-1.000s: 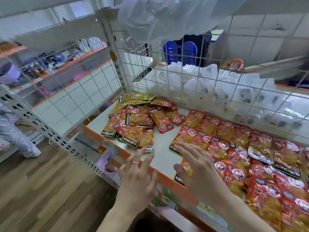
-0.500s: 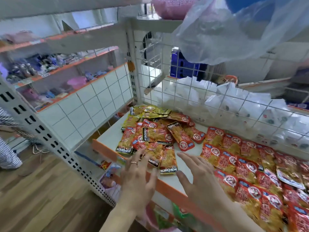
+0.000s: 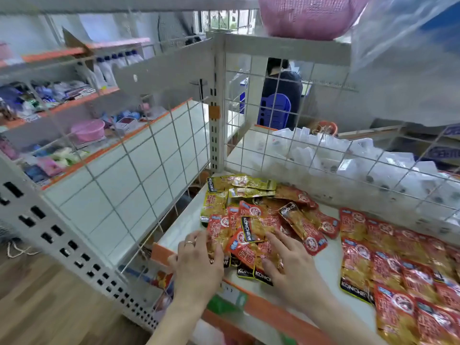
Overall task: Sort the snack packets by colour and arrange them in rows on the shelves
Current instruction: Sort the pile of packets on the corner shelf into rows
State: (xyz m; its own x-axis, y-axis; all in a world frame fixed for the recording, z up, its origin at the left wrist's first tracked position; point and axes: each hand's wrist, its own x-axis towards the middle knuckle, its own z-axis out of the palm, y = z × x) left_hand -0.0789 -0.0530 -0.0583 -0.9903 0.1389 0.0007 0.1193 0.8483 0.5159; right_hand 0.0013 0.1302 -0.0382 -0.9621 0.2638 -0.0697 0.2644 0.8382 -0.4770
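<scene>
Left hand [image 3: 196, 260] first: it lies flat against the near-left edge of the loose heap of red and yellow-green foil snack packets [image 3: 251, 220], fingers straight and close together, a ring on one of them. Right hand [image 3: 291, 267] is spread wide, palm down on the near side of the same heap, fingertips on red packets. Neither hand pinches anything.

That heap sits at the left end of the white shelf with the orange front edge [image 3: 326, 267], the yellow-green ones mostly at the back by the corner post. Across a strip of bare shelf, the flat rows of red foil packets [image 3: 398, 257] run off the right and bottom of my view, so I can't see where they end.

Now containers. Up top, a pink woven plastic basket [image 3: 308, 18] is cut off by the frame, and I can't see what it holds. A clear plastic bag [image 3: 403, 70] hangs at upper right with something blue inside or behind it; I can't tell which. Behind the white wire mesh panel [image 3: 298, 145], the next bay holds white packets [image 3: 348, 155], too blurred to read. On the shelving to the left, a pink plastic bowl [image 3: 87, 130] has its inside hidden from me.
</scene>
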